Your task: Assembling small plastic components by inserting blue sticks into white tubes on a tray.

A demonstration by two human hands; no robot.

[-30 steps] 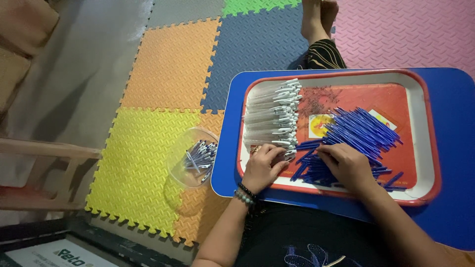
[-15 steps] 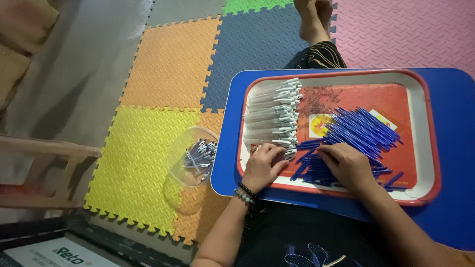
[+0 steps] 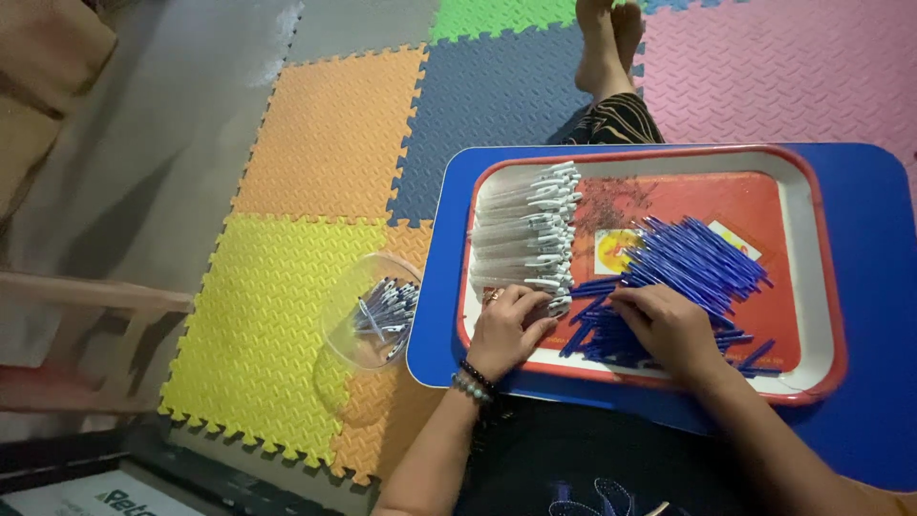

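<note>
The left hand (image 3: 511, 328) is pinching at the near end of the pale pen barrels (image 3: 523, 239) stacked at the left of the red tray (image 3: 820, 287), while the right hand (image 3: 669, 325) is lying half-curled on the blue refills (image 3: 693, 263). Best to be lifting one refill clear and feeding it straight. A yellow-and-white label (image 3: 616, 250) is showing mid-tray; a clear bowl (image 3: 368, 311) of pens is sitting left, on the floor mats (image 3: 287, 315)

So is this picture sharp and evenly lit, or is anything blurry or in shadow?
Head view: the red plastic tray and pile of thin blue pen refills are bright and fairly sharp; the grey floor at left lies dim under soft shadows; no strong glare.
</note>
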